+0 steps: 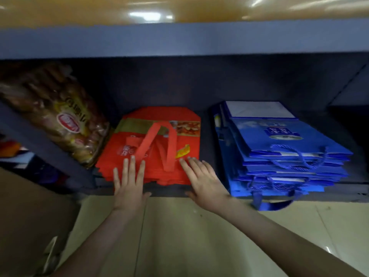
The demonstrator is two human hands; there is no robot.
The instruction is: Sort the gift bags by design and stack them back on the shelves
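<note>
Left grip and right grip lie flat and wide, holding nothing, fingers spread on the near edge of the red gift bags stacked mid-shelf.
An uneven push would likely skew the top bags or drag them off the shelf lip. Just right, the blue gift bags overhang that lip, a handle dangling where the right forearm could snag it. A leaning snack packet on the left might slump onto the red pile.

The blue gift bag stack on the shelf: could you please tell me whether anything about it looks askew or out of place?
Yes. The blue gift bag stack is fanned rather than squared, its lowest bags appear to overhang the shelf front edge, and one blue handle loop droops below it.
</note>
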